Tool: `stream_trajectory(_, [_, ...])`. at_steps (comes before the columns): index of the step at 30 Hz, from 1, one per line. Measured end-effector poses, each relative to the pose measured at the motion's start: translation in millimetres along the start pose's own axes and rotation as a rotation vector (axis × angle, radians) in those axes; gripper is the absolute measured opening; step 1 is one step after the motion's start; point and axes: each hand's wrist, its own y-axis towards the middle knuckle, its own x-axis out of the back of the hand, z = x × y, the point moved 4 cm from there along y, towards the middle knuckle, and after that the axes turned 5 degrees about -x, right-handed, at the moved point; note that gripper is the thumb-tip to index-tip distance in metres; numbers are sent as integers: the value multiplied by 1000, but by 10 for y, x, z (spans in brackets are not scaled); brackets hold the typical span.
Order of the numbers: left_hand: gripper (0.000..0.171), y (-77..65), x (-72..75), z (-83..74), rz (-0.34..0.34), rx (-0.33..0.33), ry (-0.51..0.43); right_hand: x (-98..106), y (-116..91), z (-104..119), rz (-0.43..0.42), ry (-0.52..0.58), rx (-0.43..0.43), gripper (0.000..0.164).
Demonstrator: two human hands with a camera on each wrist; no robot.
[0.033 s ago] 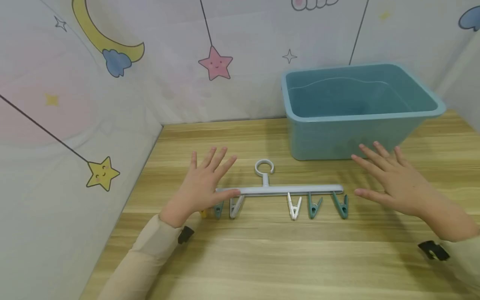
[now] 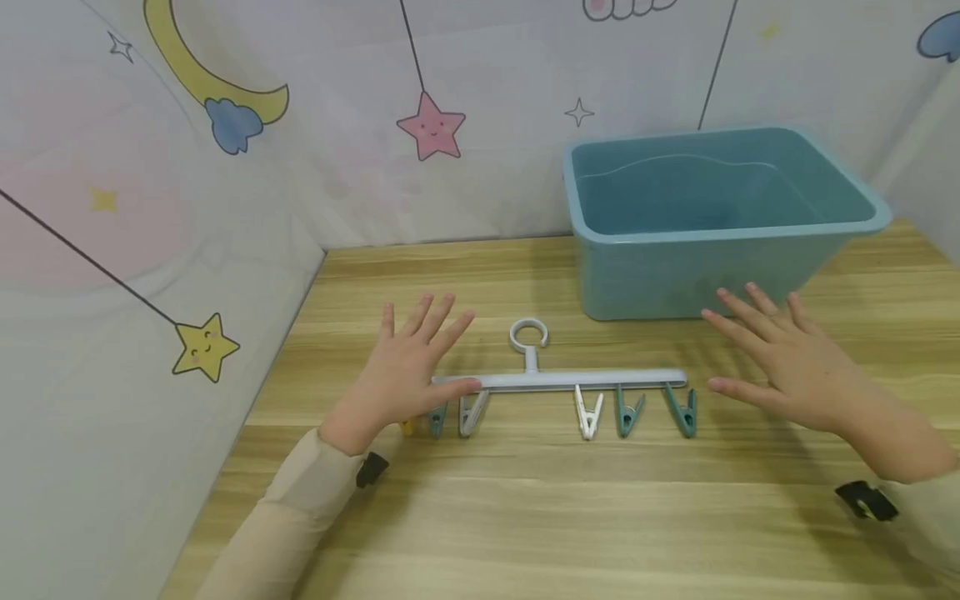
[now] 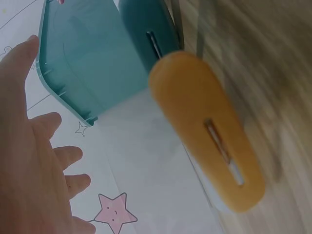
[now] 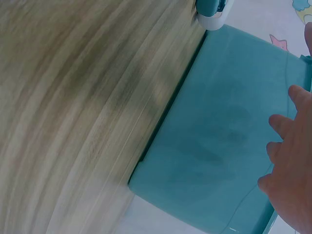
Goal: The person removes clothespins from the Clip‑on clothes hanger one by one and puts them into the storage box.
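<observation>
A pale grey-white clip hanger [image 2: 570, 381] with a round hook [image 2: 528, 335] lies on the wooden table, and several clothespins hang along its bar. My left hand [image 2: 397, 375], fingers spread, hovers over the bar's left end. It partly hides an orange clothespin [image 3: 207, 131] and a teal one [image 2: 437, 419]; a grey clothespin [image 2: 471, 413] shows beside the thumb. Towards the right are a white clothespin [image 2: 588, 413] and two teal ones, the outermost teal clothespin [image 2: 682, 412] nearest my right hand [image 2: 795, 375]. That hand is also spread, and holds nothing.
A blue-green plastic tub [image 2: 697, 275] stands at the back right, behind the right hand's fingers in the head view. A white cloth backdrop [image 2: 480, 192] printed with stars and a moon borders the table [image 2: 540, 517] at the back and left.
</observation>
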Motion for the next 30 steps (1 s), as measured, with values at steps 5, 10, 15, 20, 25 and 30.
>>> stream_trajectory(5, [86, 1, -1, -13, 8, 2, -6, 2, 2, 25, 7, 8, -3, 86])
stream_trajectory(10, [85, -2, 1, -28, 5, 2, -6, 1, -9, 32, 6, 16, -2, 87])
stream_trajectory(15, [84, 0, -2, -43, 8, 3, -24, 4, -20, 36, 1, 19, -1, 87])
stream_trajectory(20, [82, 17, -10, -76, -4, 1, -63, 24, -24, 62, -15, 16, -10, 86])
stream_trajectory(25, [81, 45, 5, -119, -22, 3, -102, 52, -25, 106, -40, 20, -25, 84])
stream_trajectory(30, [80, 77, 27, -159, -23, 10, -132, 64, -20, 145, -79, 70, -10, 80])
